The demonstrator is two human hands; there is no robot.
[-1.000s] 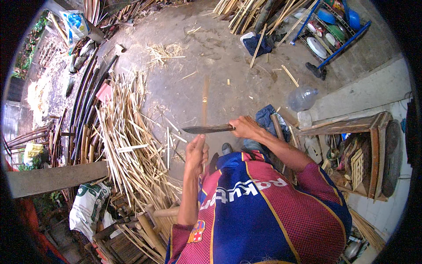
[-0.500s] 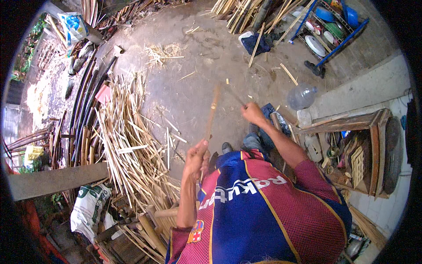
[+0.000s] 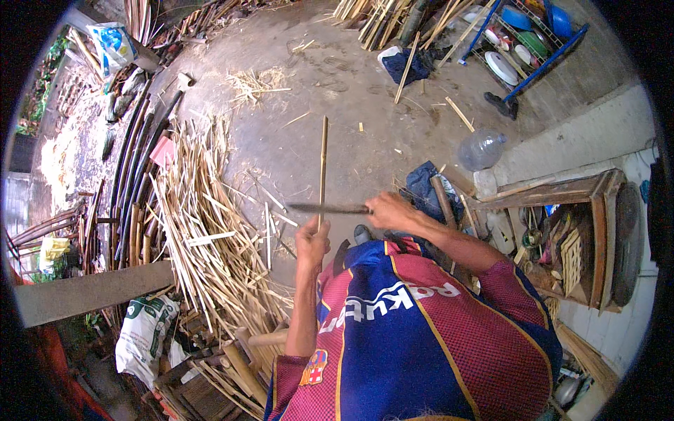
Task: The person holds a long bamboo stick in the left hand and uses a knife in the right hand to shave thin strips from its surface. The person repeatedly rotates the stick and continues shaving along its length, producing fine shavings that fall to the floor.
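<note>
A narrow bamboo strip (image 3: 324, 158) stands out from my left hand (image 3: 312, 240), whose fingers are closed round its near end. My right hand (image 3: 394, 213) grips a knife (image 3: 344, 209) by its handle. The dark blade points left and crosses the strip just beyond my left fingers. Whether the edge bites into the strip or only lies against it, I cannot tell. To the left of my left arm lies a big heap of split bamboo strips (image 3: 203, 238).
Dark bamboo poles (image 3: 133, 161) lie past the heap. A wooden cabinet (image 3: 600, 238) and a clear plastic bottle (image 3: 481, 149) are at right, with a blue-framed dish rack (image 3: 544, 67) beyond. A white sack (image 3: 146, 330) lies lower left, near a concrete ledge (image 3: 91, 289).
My right hand has come nearer and left, swinging the knife from pointing away to lying across the strip. The strip, tilted before, is now nearly straight ahead, and my left hand has shifted slightly.
</note>
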